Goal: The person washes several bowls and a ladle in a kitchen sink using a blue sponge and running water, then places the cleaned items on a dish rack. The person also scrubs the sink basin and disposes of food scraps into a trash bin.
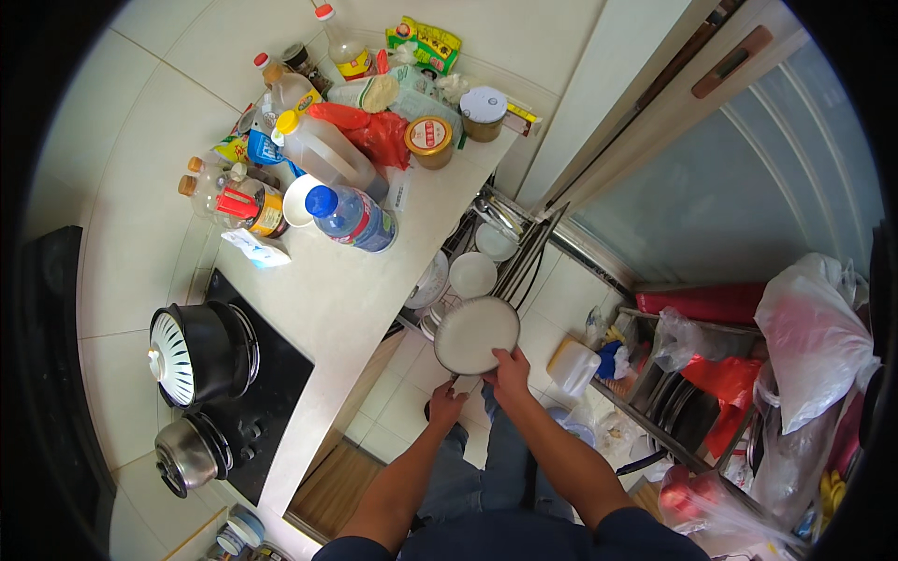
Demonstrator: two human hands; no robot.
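A round white plate (476, 335) with a dark rim is held in my right hand (511, 375), thumb on its upper face at the near edge. It hangs over the near part of a pulled-out wire drawer basket (515, 263) below the countertop. My left hand (447, 405) is just short of the plate, with fingers curled by a small dark part; whether it grips this is unclear. Beyond the plate, the basket holds a white bowl (472, 275), a smaller dish (496, 242), a patterned plate (429, 282) and metal cutlery (494, 216).
On the countertop (351, 298) stand a blue-capped bottle (356, 219), a yellow-capped jug (330, 154), jars and sauce bottles. A black pot (207, 354) and a steel pot (189, 452) sit on the cooktop (277, 372). A loaded rack (649, 393) stands at right, near a sliding glass door (758, 182).
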